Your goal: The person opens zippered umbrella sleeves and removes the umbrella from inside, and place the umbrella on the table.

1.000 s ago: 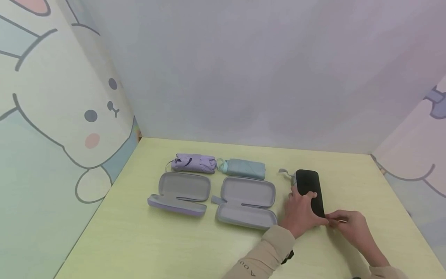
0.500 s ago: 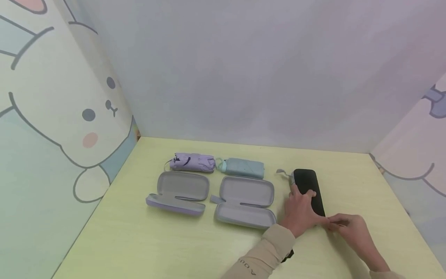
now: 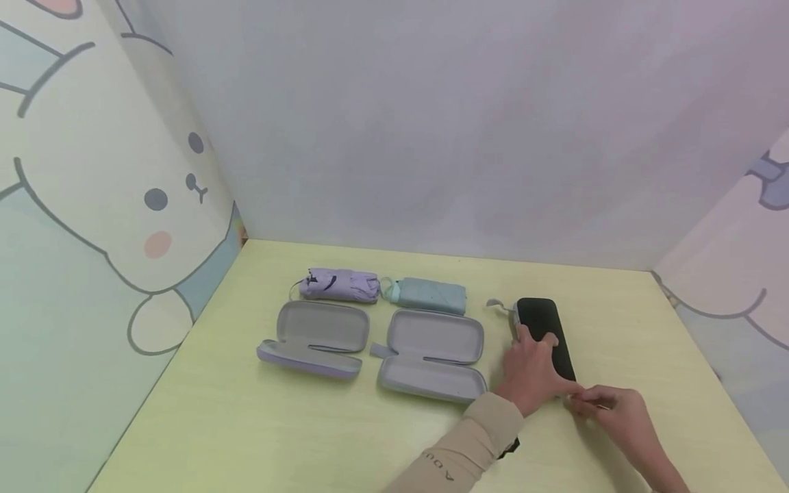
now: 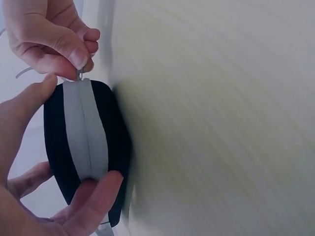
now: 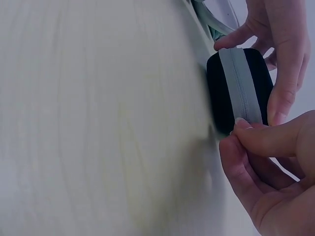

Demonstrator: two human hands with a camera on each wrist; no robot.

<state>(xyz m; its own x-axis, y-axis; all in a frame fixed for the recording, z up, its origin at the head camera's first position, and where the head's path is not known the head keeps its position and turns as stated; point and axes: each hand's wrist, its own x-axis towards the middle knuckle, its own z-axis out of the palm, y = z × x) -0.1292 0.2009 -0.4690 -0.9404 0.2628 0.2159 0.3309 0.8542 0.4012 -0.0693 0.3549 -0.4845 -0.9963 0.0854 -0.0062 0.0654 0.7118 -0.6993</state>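
A black zippered case [image 3: 537,316] with a grey zipper band lies toward the right of the table, a grey strap [image 3: 496,303] at its far end. My left hand [image 3: 531,373] grips it from the left, fingers and thumb spread over the top and sides. At the near right corner, my right hand [image 3: 618,416] pinches the small zipper pull [image 4: 79,74] between thumb and forefinger. In the left wrist view the zipper band [image 4: 87,137] runs closed between the two black halves. The right wrist view shows the right thumb and finger at the end of this band.
Left of the case, two grey-lined cases lie open: a lavender one [image 3: 323,327] and a grey one [image 3: 435,337]. Behind them are a folded purple umbrella [image 3: 340,285] and a folded blue-green umbrella [image 3: 431,296]. Walls enclose the pale yellow table [image 3: 246,424] at back and sides.
The right hand has shifted slightly nearer and leftward around the case's near corner with the zipper pull. The left hand keeps its grip, and the other things stay in place.
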